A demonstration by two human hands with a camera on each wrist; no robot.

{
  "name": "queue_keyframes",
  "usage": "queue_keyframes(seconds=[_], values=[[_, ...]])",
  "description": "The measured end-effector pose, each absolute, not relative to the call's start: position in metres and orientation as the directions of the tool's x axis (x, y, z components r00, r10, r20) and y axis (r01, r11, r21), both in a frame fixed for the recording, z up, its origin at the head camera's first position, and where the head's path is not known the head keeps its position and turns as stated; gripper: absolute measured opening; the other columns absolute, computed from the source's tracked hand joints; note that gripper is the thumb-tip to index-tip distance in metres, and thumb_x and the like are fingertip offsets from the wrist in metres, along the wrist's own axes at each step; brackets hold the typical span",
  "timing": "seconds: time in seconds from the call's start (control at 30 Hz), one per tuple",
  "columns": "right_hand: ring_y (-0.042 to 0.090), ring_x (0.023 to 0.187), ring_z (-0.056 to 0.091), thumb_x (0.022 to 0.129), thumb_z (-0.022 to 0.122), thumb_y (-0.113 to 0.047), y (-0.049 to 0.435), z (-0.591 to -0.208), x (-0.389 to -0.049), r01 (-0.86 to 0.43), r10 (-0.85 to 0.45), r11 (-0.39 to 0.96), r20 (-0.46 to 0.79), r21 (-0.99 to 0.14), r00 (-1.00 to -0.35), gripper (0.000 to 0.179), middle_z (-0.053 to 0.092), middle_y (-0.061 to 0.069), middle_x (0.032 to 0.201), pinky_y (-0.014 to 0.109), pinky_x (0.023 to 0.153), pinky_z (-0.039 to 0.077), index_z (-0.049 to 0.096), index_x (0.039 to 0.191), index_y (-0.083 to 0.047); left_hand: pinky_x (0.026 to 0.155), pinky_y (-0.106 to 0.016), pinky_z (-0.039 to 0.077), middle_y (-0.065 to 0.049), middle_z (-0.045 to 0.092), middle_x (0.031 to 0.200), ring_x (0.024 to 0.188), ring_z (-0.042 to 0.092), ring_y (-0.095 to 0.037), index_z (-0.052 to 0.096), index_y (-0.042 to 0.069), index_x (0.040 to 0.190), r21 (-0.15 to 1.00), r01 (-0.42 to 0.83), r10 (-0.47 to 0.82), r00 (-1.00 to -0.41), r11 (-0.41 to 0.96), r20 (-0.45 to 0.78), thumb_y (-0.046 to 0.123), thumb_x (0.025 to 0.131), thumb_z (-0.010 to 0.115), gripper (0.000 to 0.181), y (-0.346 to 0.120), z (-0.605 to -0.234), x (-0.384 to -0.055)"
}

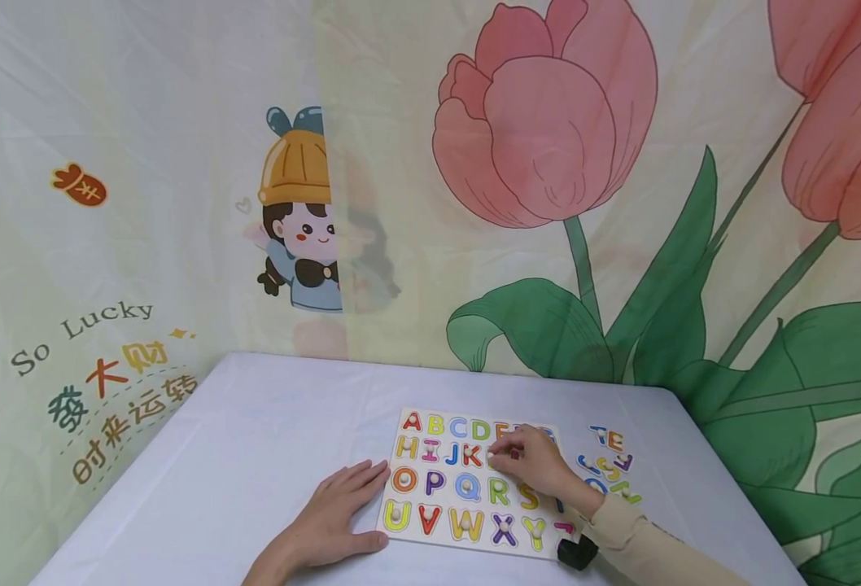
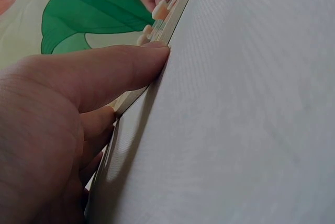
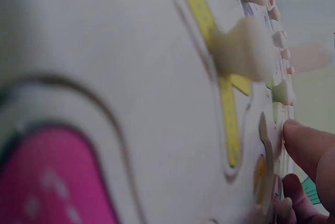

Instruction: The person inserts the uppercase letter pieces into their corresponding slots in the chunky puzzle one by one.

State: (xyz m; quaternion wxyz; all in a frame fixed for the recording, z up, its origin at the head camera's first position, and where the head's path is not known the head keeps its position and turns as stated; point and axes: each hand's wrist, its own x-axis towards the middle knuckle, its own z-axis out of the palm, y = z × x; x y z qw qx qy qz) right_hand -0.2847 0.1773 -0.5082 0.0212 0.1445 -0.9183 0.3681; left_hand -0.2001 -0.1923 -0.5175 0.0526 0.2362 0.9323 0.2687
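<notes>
A pale wooden alphabet puzzle board (image 1: 448, 500) lies on the table, its coloured letter pieces bearing small round knobs. My left hand (image 1: 333, 514) rests flat at its left side, fingertips and thumb against the edge. Up close, the left thumb (image 2: 115, 69) presses on the board's rim (image 2: 180, 17). My right hand (image 1: 531, 460) reaches over the second row and pinches a knobbed letter piece (image 1: 491, 458) just right of the red K (image 1: 471, 454). Most of that piece is hidden by the fingers. The yellow Y (image 3: 230, 124) stands large in the right wrist view.
Several loose letters lie right of the board, among them an orange E (image 1: 615, 441) and a yellow S (image 1: 608, 467). A black device (image 1: 577, 553) sits at the right wrist. Behind the white table (image 1: 284, 407) hangs a printed curtain (image 1: 394, 325) with tulips.
</notes>
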Motion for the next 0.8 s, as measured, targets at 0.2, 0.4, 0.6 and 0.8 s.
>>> queue_keyframes(seconds=[0.2, 0.4, 0.6, 0.8], values=[[0.013, 0.095, 0.059, 0.095, 0.082, -0.026, 0.194, -0.493, -0.283, -0.279, -0.3, 0.674, 0.092, -0.684, -0.95, 0.017, 0.067, -0.008, 0.104, 0.026, 0.082, 0.053, 0.082, 0.112, -0.023, 0.127, -0.066, 0.019, 0.002, 0.039, 0.171, 0.16, 0.029, -0.033, 0.043, 0.016, 0.164, 0.527, 0.414, 0.47, -0.882, 0.742, 0.031, 0.069, 0.088, 0.072, 0.098, -0.193, -0.519, -0.2], [0.024, 0.111, 0.063, 0.096, 0.081, -0.024, 0.234, -0.478, -0.285, -0.271, -0.255, 0.694, 0.125, -0.667, -0.959, 0.022, 0.071, 0.0, 0.118, 0.039, 0.092, 0.058, 0.081, 0.118, -0.017, 0.128, -0.065, 0.019, 0.003, 0.038, 0.171, 0.16, 0.028, -0.032, 0.042, 0.017, 0.165, 0.518, 0.405, 0.462, -0.886, 0.753, 0.022, 0.071, 0.088, 0.07, 0.098, -0.194, -0.521, -0.203], [0.033, 0.117, 0.063, 0.098, 0.079, -0.023, 0.288, -0.478, -0.293, -0.257, -0.18, 0.742, 0.187, -0.619, -0.966, 0.025, 0.071, 0.007, 0.123, 0.048, 0.097, 0.058, 0.079, 0.121, -0.013, 0.127, -0.066, 0.019, 0.003, 0.038, 0.171, 0.16, 0.028, -0.032, 0.042, 0.017, 0.164, 0.523, 0.413, 0.469, -0.883, 0.745, 0.029, 0.071, 0.088, 0.071, 0.098, -0.194, -0.521, -0.203], [0.037, 0.112, 0.067, 0.095, 0.081, -0.017, 0.326, -0.487, -0.304, -0.305, -0.175, 0.784, 0.28, -0.54, -0.944, 0.025, 0.073, 0.011, 0.118, 0.057, 0.097, 0.058, 0.079, 0.119, -0.007, 0.127, -0.066, 0.019, 0.003, 0.038, 0.171, 0.16, 0.029, -0.032, 0.043, 0.018, 0.164, 0.52, 0.416, 0.47, -0.882, 0.746, 0.031, 0.07, 0.087, 0.072, 0.098, -0.193, -0.522, -0.202]])
